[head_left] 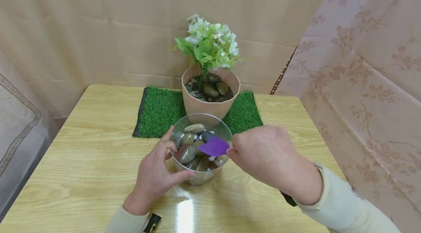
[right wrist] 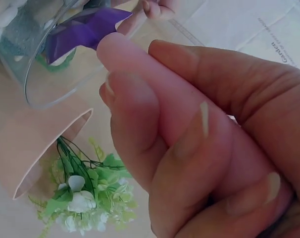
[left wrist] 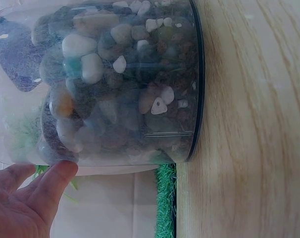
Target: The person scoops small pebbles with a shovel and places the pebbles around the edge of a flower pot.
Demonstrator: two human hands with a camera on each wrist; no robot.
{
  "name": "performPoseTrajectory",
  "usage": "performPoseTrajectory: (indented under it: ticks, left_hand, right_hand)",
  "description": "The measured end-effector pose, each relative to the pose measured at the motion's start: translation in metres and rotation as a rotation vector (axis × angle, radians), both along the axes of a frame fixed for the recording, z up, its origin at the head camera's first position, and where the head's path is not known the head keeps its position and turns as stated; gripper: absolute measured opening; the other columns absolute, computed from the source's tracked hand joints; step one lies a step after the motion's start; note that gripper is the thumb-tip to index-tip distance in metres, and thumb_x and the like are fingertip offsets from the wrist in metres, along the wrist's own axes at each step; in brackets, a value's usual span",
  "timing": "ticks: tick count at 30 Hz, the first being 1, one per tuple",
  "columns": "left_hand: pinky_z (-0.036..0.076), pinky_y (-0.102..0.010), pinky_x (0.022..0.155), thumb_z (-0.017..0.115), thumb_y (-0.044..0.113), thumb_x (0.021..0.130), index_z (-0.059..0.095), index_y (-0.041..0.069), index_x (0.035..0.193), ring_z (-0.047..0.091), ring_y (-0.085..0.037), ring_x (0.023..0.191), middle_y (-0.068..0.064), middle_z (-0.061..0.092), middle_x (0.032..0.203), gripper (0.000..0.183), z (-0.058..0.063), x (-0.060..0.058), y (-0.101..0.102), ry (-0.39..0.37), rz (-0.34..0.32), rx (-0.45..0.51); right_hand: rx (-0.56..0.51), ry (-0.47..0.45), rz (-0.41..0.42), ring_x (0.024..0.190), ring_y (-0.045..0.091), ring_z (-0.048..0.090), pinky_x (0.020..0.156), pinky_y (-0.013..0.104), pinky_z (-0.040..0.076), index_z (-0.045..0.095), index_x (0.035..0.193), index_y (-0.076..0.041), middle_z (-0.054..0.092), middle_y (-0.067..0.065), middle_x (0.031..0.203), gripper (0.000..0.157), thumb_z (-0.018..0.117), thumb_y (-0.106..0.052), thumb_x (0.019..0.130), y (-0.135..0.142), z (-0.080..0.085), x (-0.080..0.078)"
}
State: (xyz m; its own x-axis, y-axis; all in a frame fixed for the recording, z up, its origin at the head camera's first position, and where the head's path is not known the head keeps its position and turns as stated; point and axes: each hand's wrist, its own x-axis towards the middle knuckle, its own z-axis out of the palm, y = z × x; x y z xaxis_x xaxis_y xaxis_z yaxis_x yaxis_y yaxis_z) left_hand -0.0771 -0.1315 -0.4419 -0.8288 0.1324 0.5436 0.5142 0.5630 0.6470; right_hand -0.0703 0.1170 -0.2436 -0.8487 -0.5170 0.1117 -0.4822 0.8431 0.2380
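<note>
My left hand [head_left: 152, 172] holds a clear round container [head_left: 201, 180] by its side, thumb along the front rim and fingers at the left. Large smooth stones [head_left: 189, 154] fill its upper part; the left wrist view shows white pebbles [left wrist: 92, 68] and smaller gravel lower down through the wall. In my right hand [head_left: 268, 158] is a small garden trowel, its pink handle [right wrist: 182, 99] wrapped by the curled fingers. The trowel's purple blade [head_left: 215, 146] is over the stones, inside the rim's outline; whether it touches them I cannot tell.
Behind the container, a peach pot [head_left: 210, 108] with a white-flowered plant [head_left: 213, 45], dark stones and gravel stands on a green turf mat [head_left: 162, 112]. The wooden table [head_left: 98, 152] has curtains behind it and at both sides.
</note>
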Motion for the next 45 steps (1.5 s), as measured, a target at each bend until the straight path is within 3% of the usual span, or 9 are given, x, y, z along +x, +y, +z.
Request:
performPoseTrajectory:
  ticks: [10, 15, 23, 36, 45]
  left_hand:
    - [0.067, -0.035, 0.084, 0.090, 0.064, 0.069, 0.054, 0.011, 0.106, 0.058, -0.039, 0.137, -0.014, 0.041, 0.164, 0.074, 0.002, 0.000, 0.001, -0.022, 0.000, 0.003]
    - [0.067, -0.036, 0.084, 0.090, 0.064, 0.069, 0.055, 0.011, 0.106, 0.057, -0.040, 0.137, -0.014, 0.041, 0.165, 0.074, 0.002, 0.000, 0.001, -0.022, -0.001, 0.005]
    - [0.067, -0.037, 0.082, 0.090, 0.064, 0.068, 0.055, 0.011, 0.106, 0.060, -0.040, 0.133, -0.013, 0.040, 0.165, 0.074, 0.002, 0.001, 0.001, -0.023, 0.003, 0.000]
    - [0.067, -0.037, 0.081, 0.089, 0.066, 0.068, 0.056, 0.012, 0.106, 0.059, -0.040, 0.134, -0.012, 0.041, 0.165, 0.074, 0.001, 0.001, 0.001, -0.013, 0.011, -0.008]
    - [0.067, -0.036, 0.083, 0.090, 0.065, 0.068, 0.055, 0.011, 0.105, 0.060, -0.039, 0.133, -0.014, 0.042, 0.164, 0.074, 0.000, 0.000, 0.001, -0.014, 0.008, 0.000]
  right_hand:
    - [0.053, -0.124, -0.039, 0.040, 0.013, 0.040, 0.032, 0.034, 0.031, 0.044, 0.055, -0.026, 0.038, -0.011, 0.046, 0.048, 0.071, -0.040, 0.093, -0.002, 0.002, 0.001]
    - [0.045, -0.101, -0.025, 0.040, 0.013, 0.037, 0.031, 0.033, 0.030, 0.044, 0.053, -0.025, 0.034, -0.012, 0.046, 0.050, 0.072, -0.039, 0.092, -0.002, 0.000, 0.001]
    - [0.031, -0.148, -0.041, 0.043, 0.012, 0.031, 0.032, 0.029, 0.026, 0.042, 0.051, -0.024, 0.029, -0.011, 0.047, 0.052, 0.070, -0.036, 0.093, -0.003, 0.001, -0.003]
    - [0.099, -0.295, -0.117, 0.045, 0.015, 0.044, 0.035, 0.035, 0.037, 0.047, 0.054, -0.023, 0.039, -0.008, 0.048, 0.051, 0.066, -0.042, 0.097, -0.010, 0.002, -0.009]
    - [0.117, -0.263, -0.138, 0.045, 0.016, 0.044, 0.035, 0.035, 0.038, 0.047, 0.054, -0.022, 0.039, -0.007, 0.049, 0.051, 0.065, -0.041, 0.098, -0.010, -0.004, -0.009]
